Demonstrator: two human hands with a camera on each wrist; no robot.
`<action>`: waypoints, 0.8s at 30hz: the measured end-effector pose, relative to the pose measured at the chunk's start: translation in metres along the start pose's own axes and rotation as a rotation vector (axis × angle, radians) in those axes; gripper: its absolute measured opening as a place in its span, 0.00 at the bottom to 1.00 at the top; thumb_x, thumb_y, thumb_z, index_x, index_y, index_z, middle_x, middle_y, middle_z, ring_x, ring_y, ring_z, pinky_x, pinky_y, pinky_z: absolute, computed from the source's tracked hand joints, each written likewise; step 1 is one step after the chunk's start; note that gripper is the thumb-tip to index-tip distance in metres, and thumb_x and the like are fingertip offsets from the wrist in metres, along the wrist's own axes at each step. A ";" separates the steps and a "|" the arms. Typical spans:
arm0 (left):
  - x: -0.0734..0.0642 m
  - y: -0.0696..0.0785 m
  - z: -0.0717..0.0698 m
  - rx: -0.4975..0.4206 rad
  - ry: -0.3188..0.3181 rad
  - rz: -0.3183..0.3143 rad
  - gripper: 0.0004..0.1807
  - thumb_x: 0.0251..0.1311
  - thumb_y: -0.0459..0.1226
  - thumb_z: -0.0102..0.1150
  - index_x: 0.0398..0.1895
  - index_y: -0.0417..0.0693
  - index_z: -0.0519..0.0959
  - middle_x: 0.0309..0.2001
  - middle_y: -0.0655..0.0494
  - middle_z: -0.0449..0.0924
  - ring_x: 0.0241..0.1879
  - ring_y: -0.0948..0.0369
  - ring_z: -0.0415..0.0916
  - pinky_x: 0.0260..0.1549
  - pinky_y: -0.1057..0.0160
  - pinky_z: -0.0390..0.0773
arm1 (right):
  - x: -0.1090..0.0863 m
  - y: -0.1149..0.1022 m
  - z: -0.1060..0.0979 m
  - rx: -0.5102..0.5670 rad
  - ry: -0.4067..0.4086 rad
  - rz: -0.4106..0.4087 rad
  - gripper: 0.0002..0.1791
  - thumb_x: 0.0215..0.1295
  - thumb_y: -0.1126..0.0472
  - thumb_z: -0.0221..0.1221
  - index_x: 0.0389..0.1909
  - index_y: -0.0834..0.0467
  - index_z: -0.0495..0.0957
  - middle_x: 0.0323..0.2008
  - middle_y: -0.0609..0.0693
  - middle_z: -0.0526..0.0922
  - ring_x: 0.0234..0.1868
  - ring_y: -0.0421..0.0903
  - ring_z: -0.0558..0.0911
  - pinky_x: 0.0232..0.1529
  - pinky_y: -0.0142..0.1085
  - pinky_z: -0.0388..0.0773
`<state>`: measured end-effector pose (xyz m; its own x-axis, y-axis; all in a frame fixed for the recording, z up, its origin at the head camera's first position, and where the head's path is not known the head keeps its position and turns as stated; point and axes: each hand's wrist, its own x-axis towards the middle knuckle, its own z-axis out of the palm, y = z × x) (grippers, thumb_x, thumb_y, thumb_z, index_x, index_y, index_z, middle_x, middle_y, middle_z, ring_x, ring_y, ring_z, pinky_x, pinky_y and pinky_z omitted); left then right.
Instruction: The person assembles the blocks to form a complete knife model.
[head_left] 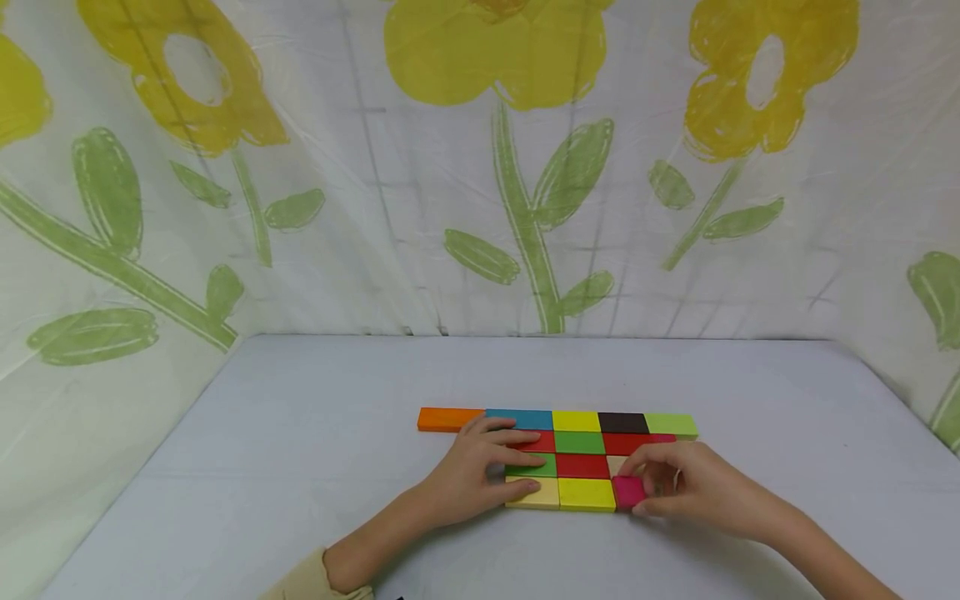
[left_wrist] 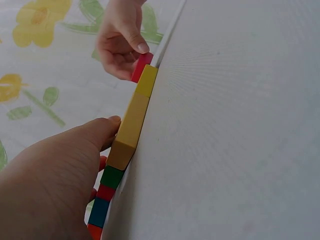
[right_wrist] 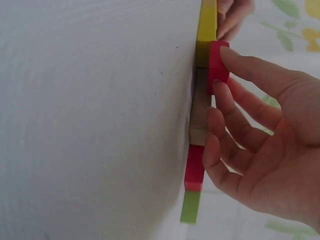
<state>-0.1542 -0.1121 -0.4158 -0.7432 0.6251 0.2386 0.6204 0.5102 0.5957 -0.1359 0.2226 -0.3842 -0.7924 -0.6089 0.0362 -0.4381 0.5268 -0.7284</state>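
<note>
My right hand (head_left: 708, 487) pinches a crimson block (head_left: 628, 492) between thumb and fingers, at the right end of the nearest row. In the right wrist view that block (right_wrist: 218, 67) stands off the table a little, overlapping the end of the yellow block (right_wrist: 206, 37); whether the two touch, I cannot tell. My left hand (head_left: 472, 471) rests at the left side of the block group, its spread fingers lying on a red block (head_left: 546, 441), a green block (head_left: 550, 464) and, with the thumb, a cream block (head_left: 546, 496). Part of another cream block (head_left: 615, 467) is hidden behind my right hand.
The far row runs from an orange block (head_left: 450, 419) through blue (head_left: 532, 419), yellow (head_left: 575, 421) and black (head_left: 622, 423) to light green (head_left: 672, 426). A white table (head_left: 300, 467) spreads around the blocks, with a flowered curtain (head_left: 420, 208) behind it.
</note>
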 end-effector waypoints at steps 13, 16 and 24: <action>0.000 -0.001 0.001 0.002 0.002 0.013 0.19 0.67 0.48 0.70 0.59 0.58 0.89 0.68 0.62 0.81 0.73 0.51 0.67 0.73 0.37 0.61 | 0.000 0.000 0.004 -0.024 -0.009 0.066 0.17 0.59 0.55 0.77 0.46 0.52 0.84 0.28 0.36 0.78 0.28 0.35 0.75 0.27 0.29 0.74; 0.000 -0.001 0.001 0.004 0.006 0.015 0.19 0.67 0.48 0.70 0.59 0.58 0.89 0.68 0.63 0.81 0.73 0.51 0.67 0.73 0.37 0.61 | 0.000 0.000 0.004 -0.024 -0.007 0.067 0.17 0.59 0.55 0.77 0.46 0.52 0.84 0.28 0.36 0.78 0.28 0.35 0.75 0.27 0.29 0.74; 0.000 -0.002 0.001 -0.002 0.007 0.016 0.18 0.67 0.48 0.71 0.59 0.58 0.89 0.68 0.62 0.81 0.73 0.51 0.67 0.74 0.36 0.59 | 0.002 -0.002 0.005 -0.023 0.001 0.078 0.18 0.57 0.55 0.78 0.45 0.53 0.83 0.28 0.37 0.78 0.27 0.35 0.74 0.26 0.29 0.74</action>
<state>-0.1549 -0.1123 -0.4176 -0.7345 0.6295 0.2535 0.6321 0.4989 0.5929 -0.1341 0.2174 -0.3866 -0.8251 -0.5647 -0.0196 -0.3842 0.5861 -0.7134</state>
